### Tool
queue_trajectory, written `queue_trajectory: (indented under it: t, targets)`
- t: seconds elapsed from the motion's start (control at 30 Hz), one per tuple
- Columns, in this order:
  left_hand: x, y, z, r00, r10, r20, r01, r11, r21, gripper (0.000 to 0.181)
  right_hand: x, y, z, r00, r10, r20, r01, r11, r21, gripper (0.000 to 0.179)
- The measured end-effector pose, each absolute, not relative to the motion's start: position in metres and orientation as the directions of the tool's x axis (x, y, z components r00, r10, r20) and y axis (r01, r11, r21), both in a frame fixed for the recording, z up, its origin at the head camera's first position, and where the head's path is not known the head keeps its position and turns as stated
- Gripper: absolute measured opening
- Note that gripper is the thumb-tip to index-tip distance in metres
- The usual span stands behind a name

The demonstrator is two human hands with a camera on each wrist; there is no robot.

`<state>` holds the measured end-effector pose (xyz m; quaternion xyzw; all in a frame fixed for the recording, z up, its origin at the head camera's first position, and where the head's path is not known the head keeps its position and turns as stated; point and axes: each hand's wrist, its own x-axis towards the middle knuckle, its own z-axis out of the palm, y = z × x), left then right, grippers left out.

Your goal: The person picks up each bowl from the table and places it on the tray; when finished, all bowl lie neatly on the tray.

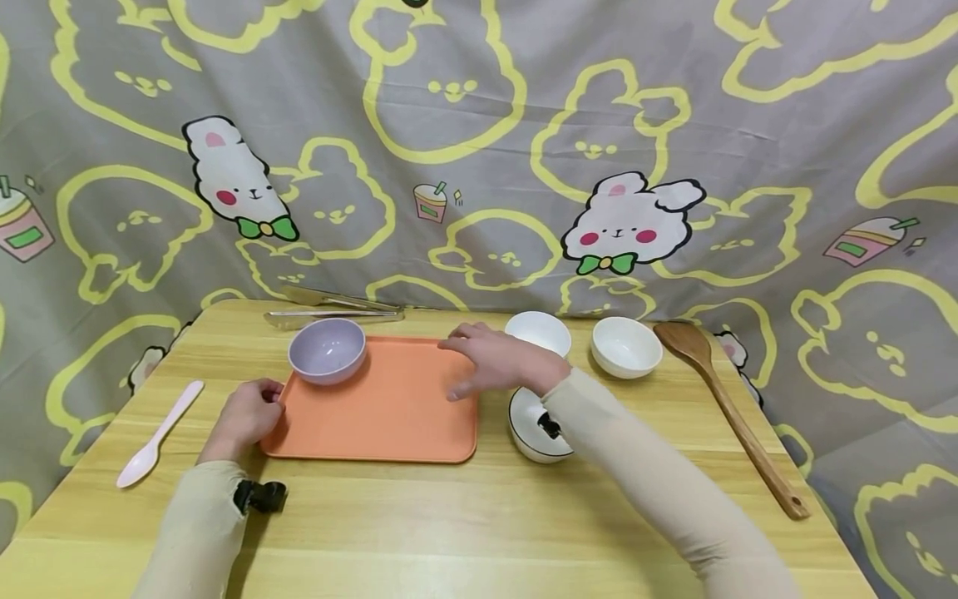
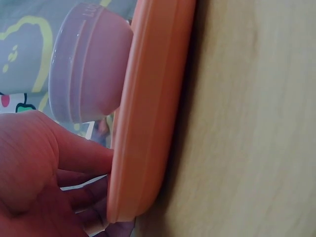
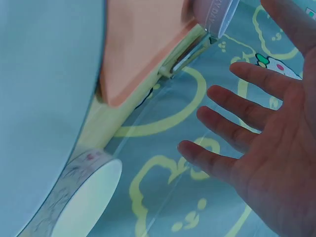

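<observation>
An orange tray (image 1: 382, 412) lies in the middle of the wooden table (image 1: 449, 516). A lilac bowl (image 1: 327, 349) stands on its far left corner. My left hand (image 1: 271, 401) grips the tray's left edge. In the left wrist view the thumb and fingers of my left hand (image 2: 98, 177) pinch the tray's rim (image 2: 148, 113), below the lilac bowl (image 2: 89, 64). My right hand (image 1: 466, 368) hovers over the tray's right edge with fingers spread, holding nothing. The right wrist view shows the same open right hand (image 3: 224, 106) beside the tray (image 3: 138, 44).
Two white bowls (image 1: 537, 331) (image 1: 625, 346) stand behind my right hand. A black-rimmed bowl (image 1: 533, 426) sits under my right wrist. A wooden spatula (image 1: 729, 408) lies at the right, a pink spoon (image 1: 159, 434) at the left, and metal tongs (image 1: 333, 309) behind the tray.
</observation>
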<state>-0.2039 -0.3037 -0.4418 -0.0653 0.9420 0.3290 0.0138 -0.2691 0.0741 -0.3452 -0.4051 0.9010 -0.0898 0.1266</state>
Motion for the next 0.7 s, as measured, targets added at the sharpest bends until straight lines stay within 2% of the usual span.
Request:
queue_trajectory:
  t: [0.7]
  targets:
    - [-0.204, -0.307, -0.441, -0.991, -0.098, -0.091, -0.134, 0.758, 0.638, 0.033, -0.234, 0.144, -0.355, -0.711, -0.697, -0.094, -0.65, 0.702, -0.291, 0.08]
